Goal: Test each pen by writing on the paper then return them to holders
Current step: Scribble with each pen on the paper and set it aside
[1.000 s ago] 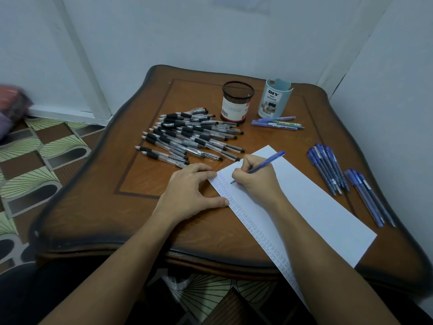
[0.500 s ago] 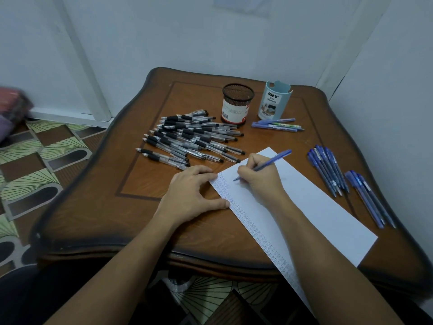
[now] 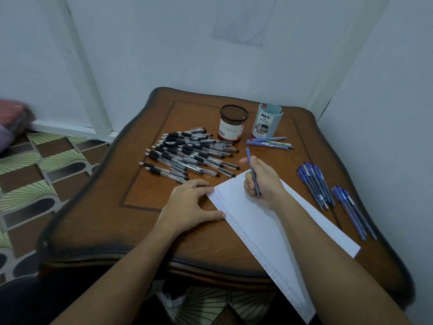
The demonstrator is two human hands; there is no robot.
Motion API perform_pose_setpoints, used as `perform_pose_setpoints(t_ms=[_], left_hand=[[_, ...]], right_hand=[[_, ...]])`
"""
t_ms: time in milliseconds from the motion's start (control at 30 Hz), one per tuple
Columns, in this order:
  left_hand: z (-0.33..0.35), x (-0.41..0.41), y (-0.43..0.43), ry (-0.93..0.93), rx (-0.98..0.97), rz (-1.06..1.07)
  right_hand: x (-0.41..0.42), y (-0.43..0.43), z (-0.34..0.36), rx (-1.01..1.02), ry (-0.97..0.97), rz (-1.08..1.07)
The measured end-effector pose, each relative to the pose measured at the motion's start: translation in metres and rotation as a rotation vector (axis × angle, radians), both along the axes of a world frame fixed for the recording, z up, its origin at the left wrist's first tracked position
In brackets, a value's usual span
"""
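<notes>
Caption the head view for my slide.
Right hand holds a blue pen over the paper; left hand touches its edge.

I'm seeing a brown wooden tabletop (image 3: 98, 221) with a dark scalloped rim under the left hand (image 3: 187, 205). Left of that hand, fan-patterned floor tiles (image 3: 46, 165); farther left, a blurred red bundle (image 3: 14, 113). Pale walls (image 3: 164, 43) rise beyond the hand.
</notes>
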State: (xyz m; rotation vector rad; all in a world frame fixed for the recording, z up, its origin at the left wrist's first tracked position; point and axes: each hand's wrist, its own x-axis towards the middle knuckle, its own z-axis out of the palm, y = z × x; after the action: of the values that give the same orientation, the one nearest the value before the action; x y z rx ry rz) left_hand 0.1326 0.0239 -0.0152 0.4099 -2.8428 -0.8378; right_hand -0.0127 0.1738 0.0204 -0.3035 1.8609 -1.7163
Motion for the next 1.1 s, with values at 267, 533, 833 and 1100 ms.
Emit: perform_pose_setpoints(t_ms=[267,533,833,1100], left_hand=[[0.004,0.001,0.002,-0.011,0.003,-0.004],[0.004,0.0,0.002,-0.023,0.008,0.004],[-0.006,-0.002,-0.002,0.002,-0.016,-0.03],[-0.009,-0.004,-0.005,-0.016,-0.051,-0.044]], right_hand=[[-0.022,0.039,0.015,0.113,-0.019,-0.138],[-0.093,0.122,0.009,1.067,0.766,-0.208],[-0.109,0.077,0.009,1.287,1.118,-0.049],[-0.14,0.005,-0.009,1.151,1.071,0.14]])
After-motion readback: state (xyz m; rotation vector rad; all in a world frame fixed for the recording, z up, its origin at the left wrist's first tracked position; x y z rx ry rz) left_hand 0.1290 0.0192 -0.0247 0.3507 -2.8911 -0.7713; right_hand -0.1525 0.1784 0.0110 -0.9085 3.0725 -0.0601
